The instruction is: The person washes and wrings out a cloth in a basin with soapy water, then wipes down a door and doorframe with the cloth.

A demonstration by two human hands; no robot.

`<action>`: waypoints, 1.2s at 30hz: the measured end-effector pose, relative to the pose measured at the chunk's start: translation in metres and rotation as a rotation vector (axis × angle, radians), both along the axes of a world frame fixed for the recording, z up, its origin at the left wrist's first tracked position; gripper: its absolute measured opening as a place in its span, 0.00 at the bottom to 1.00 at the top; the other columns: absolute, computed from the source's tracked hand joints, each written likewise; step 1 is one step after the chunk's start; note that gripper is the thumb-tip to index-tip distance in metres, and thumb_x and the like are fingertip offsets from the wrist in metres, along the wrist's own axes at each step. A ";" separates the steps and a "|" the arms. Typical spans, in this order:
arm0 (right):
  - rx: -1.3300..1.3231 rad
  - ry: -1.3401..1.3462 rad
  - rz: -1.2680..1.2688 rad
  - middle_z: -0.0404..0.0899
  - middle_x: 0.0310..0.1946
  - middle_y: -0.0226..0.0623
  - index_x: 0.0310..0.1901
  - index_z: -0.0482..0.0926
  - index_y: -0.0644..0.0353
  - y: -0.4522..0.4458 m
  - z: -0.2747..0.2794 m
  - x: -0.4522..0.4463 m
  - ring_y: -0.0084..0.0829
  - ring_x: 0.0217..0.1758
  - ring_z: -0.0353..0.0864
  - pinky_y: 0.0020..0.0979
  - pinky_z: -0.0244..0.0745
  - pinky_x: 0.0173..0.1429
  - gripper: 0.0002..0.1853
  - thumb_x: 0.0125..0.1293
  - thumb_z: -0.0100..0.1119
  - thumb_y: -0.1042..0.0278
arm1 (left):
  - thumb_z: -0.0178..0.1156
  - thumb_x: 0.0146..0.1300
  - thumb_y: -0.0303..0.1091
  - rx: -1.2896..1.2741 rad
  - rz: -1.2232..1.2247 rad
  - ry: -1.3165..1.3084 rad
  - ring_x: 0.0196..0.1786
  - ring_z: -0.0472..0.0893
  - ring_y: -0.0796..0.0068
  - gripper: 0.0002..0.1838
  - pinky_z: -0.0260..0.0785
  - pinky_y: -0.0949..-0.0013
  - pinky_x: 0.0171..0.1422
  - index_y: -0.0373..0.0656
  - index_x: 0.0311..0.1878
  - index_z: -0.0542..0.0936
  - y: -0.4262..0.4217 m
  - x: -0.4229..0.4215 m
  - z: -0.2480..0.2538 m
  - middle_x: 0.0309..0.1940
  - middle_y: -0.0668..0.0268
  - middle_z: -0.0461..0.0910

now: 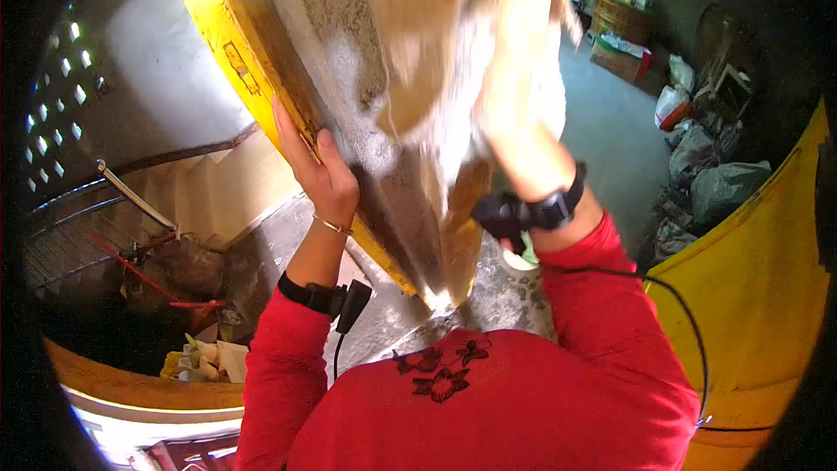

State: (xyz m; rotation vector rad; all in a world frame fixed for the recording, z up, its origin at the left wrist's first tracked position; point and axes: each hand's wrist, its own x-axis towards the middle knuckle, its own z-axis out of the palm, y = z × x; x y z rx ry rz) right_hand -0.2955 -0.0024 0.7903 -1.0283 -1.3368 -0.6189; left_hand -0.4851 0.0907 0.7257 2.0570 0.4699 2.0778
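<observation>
A large tilted trough with a yellow rim (228, 30) and a worn, grey metal inside fills the upper middle, narrowing toward my chest. My left hand (324, 176) holds its left rim, the fingers stretched along the edge and the thumb apart on the inner side. Over the trough's right side, my right hand (516, 61) is smeared by motion and bright light, so its fingers do not show. Beside it, a blurred tan-brown object (414, 0) hangs over the trough; its kind is unclear, and whether the right hand holds it cannot be made out.
Along the far right wall stand a woven basket (621, 17), a cardboard box (615, 59) and several plastic bags (728, 187). A yellow curved panel (758, 296) rises at my right. Left are a metal railing (135, 196) and a bin edge (157, 388). A black cable (689, 314) hangs from the right wrist.
</observation>
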 end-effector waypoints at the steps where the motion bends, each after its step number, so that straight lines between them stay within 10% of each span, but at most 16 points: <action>1: 0.040 -0.087 -0.125 0.70 0.54 0.41 0.57 0.65 0.62 0.001 0.016 0.001 0.36 0.55 0.70 0.38 0.66 0.60 0.25 0.68 0.40 0.51 | 0.44 0.64 0.28 0.011 0.010 0.003 0.70 0.52 0.53 0.29 0.40 0.60 0.72 0.29 0.67 0.52 0.000 -0.001 -0.001 0.68 0.48 0.53; 7: -0.016 0.077 -0.143 0.70 0.52 0.42 0.54 0.68 0.64 -0.013 -0.096 -0.008 0.37 0.53 0.71 0.37 0.67 0.57 0.23 0.67 0.45 0.53 | 0.44 0.65 0.29 0.000 0.010 -0.005 0.71 0.52 0.55 0.29 0.41 0.61 0.72 0.30 0.67 0.52 0.001 -0.001 -0.003 0.68 0.48 0.52; 11: -0.092 1.083 0.686 0.70 0.51 0.42 0.52 0.69 0.65 -0.033 -0.192 -0.035 0.38 0.52 0.71 0.37 0.68 0.56 0.21 0.66 0.48 0.55 | 0.44 0.65 0.29 -0.002 0.032 -0.005 0.71 0.52 0.55 0.29 0.41 0.61 0.72 0.30 0.67 0.52 -0.001 0.000 -0.003 0.68 0.49 0.52; 14: -0.235 0.068 -0.289 0.70 0.51 0.44 0.52 0.70 0.66 -0.043 -0.161 -0.029 0.40 0.53 0.70 0.37 0.68 0.56 0.21 0.63 0.51 0.59 | 0.44 0.65 0.29 -0.015 0.043 -0.005 0.70 0.52 0.55 0.29 0.42 0.61 0.72 0.30 0.67 0.51 -0.003 0.000 -0.001 0.68 0.49 0.52; 18: -0.208 -0.060 -0.365 0.65 0.56 0.47 0.61 0.59 0.66 -0.048 -0.035 -0.022 0.40 0.57 0.67 0.36 0.64 0.61 0.27 0.66 0.46 0.58 | 0.44 0.65 0.30 0.002 0.033 0.002 0.70 0.53 0.55 0.29 0.42 0.61 0.72 0.30 0.67 0.51 -0.002 -0.001 -0.003 0.68 0.49 0.52; 21: -0.170 0.209 -0.076 0.67 0.55 0.41 0.62 0.59 0.63 -0.012 -0.033 -0.002 0.34 0.57 0.68 0.34 0.65 0.61 0.25 0.69 0.39 0.55 | 0.44 0.65 0.30 -0.012 0.015 -0.001 0.70 0.53 0.55 0.29 0.42 0.61 0.72 0.30 0.67 0.51 0.001 -0.001 -0.002 0.68 0.49 0.53; 27: -0.564 0.142 -0.278 0.69 0.54 0.39 0.61 0.60 0.62 -0.005 -0.176 -0.002 0.32 0.56 0.69 0.33 0.66 0.60 0.25 0.69 0.38 0.53 | 0.44 0.62 0.28 -0.029 0.055 0.011 0.70 0.53 0.54 0.30 0.42 0.60 0.72 0.30 0.67 0.52 -0.002 -0.002 -0.001 0.67 0.48 0.53; 36: -0.117 -0.015 -0.235 0.71 0.52 0.42 0.59 0.62 0.65 -0.032 -0.033 -0.011 0.33 0.54 0.72 0.32 0.67 0.58 0.24 0.67 0.41 0.58 | 0.45 0.63 0.28 0.011 0.038 0.006 0.70 0.52 0.53 0.30 0.41 0.60 0.72 0.28 0.67 0.52 -0.002 -0.001 -0.001 0.67 0.47 0.53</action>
